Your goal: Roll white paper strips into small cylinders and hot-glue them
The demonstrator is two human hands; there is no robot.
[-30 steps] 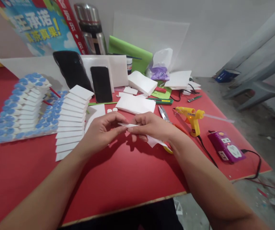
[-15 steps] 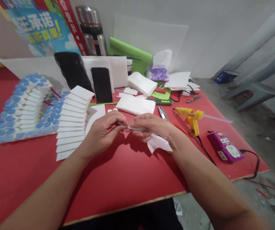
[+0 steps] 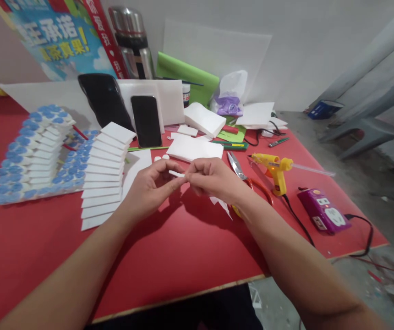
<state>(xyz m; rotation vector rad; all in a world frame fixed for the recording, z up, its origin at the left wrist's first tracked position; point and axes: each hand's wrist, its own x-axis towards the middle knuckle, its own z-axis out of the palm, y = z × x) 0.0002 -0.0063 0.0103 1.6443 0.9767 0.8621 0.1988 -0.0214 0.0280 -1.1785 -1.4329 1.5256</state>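
Note:
Over the middle of the red table, my left hand (image 3: 150, 185) is closed in a pinch on a small, thin white paper piece (image 3: 176, 174). Its thumb and fingertips meet those of my right hand (image 3: 214, 178), which pinches the other end of the same piece. The fingers cover much of the piece, so its full shape is hidden. Beneath my right wrist lies a white paper scrap (image 3: 222, 207), partly covered. Scissors (image 3: 238, 167) with orange handles rest just beyond that wrist. Two small white rounded pieces (image 3: 161, 157) lie behind my left hand.
Fanned white folded pieces (image 3: 102, 183) and a blue-and-white paper construction (image 3: 39, 160) stand at left. A phone (image 3: 146, 121) leans behind. At right are a yellow glue gun (image 3: 274, 169), a purple power socket (image 3: 324, 211) and cords. White paper stacks (image 3: 195, 149) and a green cutter (image 3: 234, 145) lie behind.
My right hand has turned and its fingers have curled into a pinch at the left fingertips. The white scrap that showed by its palm is now lower, under the wrist. More of the scissors shows.

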